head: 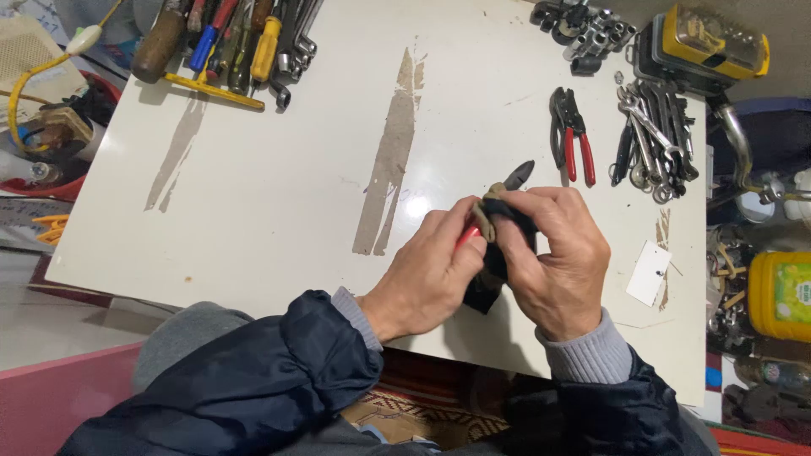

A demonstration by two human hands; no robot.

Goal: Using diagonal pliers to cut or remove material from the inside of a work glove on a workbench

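Over the near edge of the white table (279,194), my left hand (427,274) grips the red-handled pliers (517,175), whose dark jaws stick out beyond my fingers. My right hand (557,262) presses a dark, tan-edged cloth (494,221) around the pliers' middle. Both hands touch each other, and the cloth hides most of the tool. My dark jacket sleeves with grey cuffs fill the lower part of the head view.
A second pair of red-handled pliers (570,135) lies beyond my hands. Several wrenches (655,143) and sockets (587,29) sit at the far right beside a yellow case (710,42). Screwdrivers (228,42) crowd the far left. A white card (649,272) lies right.
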